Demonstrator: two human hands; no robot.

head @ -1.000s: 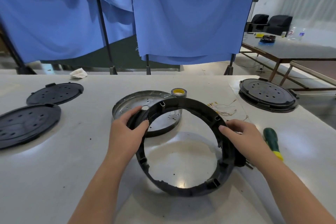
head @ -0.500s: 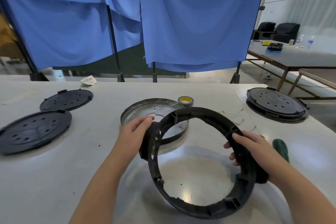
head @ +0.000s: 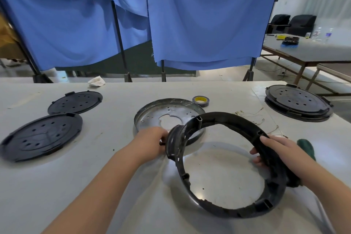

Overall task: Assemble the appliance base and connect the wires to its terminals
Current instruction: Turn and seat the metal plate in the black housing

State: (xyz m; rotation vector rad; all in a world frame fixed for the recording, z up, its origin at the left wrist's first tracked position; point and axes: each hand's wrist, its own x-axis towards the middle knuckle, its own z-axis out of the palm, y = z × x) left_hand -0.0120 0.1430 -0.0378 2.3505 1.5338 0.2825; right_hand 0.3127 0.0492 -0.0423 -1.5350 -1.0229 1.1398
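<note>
Black plastic ring [head: 218,161] tilted above the table, near a round metal plate [head: 152,118].

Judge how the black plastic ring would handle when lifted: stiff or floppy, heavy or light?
Probably stiff: the black ring keeps its round shape, tilted, held only at opposite sides by the left hand and right hand. Likely light, being thin-walled and open-centred.

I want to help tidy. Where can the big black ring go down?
Bare table lies between the left lids and the ring. It is crowded behind: metal pan, tape, wires.
</note>
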